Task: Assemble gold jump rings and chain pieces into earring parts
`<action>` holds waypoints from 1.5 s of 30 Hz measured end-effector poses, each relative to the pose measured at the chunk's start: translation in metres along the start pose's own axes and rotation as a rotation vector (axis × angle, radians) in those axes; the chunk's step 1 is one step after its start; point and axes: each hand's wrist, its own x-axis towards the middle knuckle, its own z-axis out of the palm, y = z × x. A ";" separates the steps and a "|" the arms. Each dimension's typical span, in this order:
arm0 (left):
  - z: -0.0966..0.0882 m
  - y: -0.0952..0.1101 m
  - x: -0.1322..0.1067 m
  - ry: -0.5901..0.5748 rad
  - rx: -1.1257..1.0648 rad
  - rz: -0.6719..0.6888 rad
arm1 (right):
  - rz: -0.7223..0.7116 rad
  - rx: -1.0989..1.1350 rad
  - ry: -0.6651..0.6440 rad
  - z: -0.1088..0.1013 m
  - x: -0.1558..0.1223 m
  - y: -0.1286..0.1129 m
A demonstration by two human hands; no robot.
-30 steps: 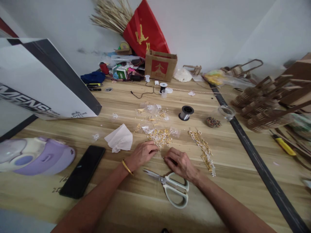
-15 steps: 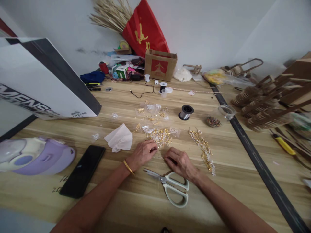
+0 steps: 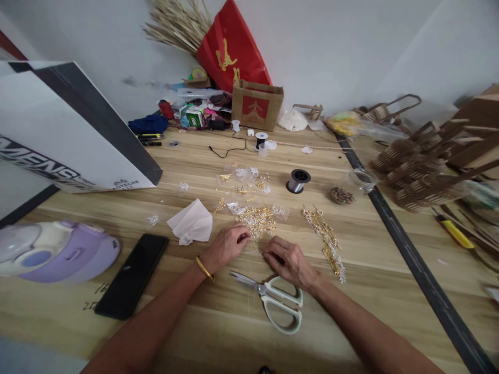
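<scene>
My left hand (image 3: pixel 227 246) and my right hand (image 3: pixel 287 259) rest on the wooden table (image 3: pixel 218 322), fingers curled in a pinch. Between their fingertips runs a short thin beaded strand (image 3: pixel 253 253), each hand pinching one end. Just beyond them lies a pile of small gold findings (image 3: pixel 257 219) on clear plastic. White-handled scissors (image 3: pixel 273 298) lie close under my right hand. A row of gold chains (image 3: pixel 325 239) lies to the right of my right hand. My left wrist wears a gold bangle.
A crumpled tissue (image 3: pixel 191 222), a black phone (image 3: pixel 131 275) and a purple-white container (image 3: pixel 54 252) lie left. A wire spool (image 3: pixel 298 181), a bead dish (image 3: pixel 342 195) and a glass jar (image 3: pixel 362 179) sit beyond. A white bag (image 3: pixel 58 130) stands far left; wooden baskets (image 3: pixel 424 166) right.
Almost nothing has moved. My left hand's fingertips have shifted slightly along the strand; the right hand stays put.
</scene>
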 end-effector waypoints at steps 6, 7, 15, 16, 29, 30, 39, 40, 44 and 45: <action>-0.003 -0.003 0.001 0.004 -0.103 -0.020 | 0.000 0.016 0.006 -0.001 0.000 -0.001; -0.004 -0.003 0.001 -0.006 -0.118 -0.026 | 0.001 0.016 0.005 -0.001 0.000 -0.001; -0.018 -0.007 -0.002 -0.191 -0.160 -0.008 | 0.011 0.024 -0.002 0.000 0.000 0.001; -0.019 -0.008 -0.003 -0.215 -0.147 0.005 | 0.013 0.024 -0.007 0.000 0.000 0.001; -0.021 -0.002 -0.005 -0.288 0.110 0.075 | 0.015 0.020 -0.002 0.000 0.001 0.000; -0.020 -0.002 -0.005 -0.288 0.113 0.068 | 0.017 0.019 -0.003 0.000 0.000 0.000; -0.017 -0.007 -0.005 -0.261 0.011 0.062 | 0.009 0.018 -0.005 0.000 0.001 0.000; -0.017 -0.007 -0.006 -0.257 0.000 0.065 | 0.006 0.017 -0.003 0.000 0.001 0.000; -0.016 -0.007 -0.006 -0.241 -0.034 0.078 | 0.014 0.039 0.009 0.000 0.000 0.000; -0.016 -0.007 -0.006 -0.238 -0.038 0.080 | 0.008 0.051 0.003 0.000 -0.001 0.000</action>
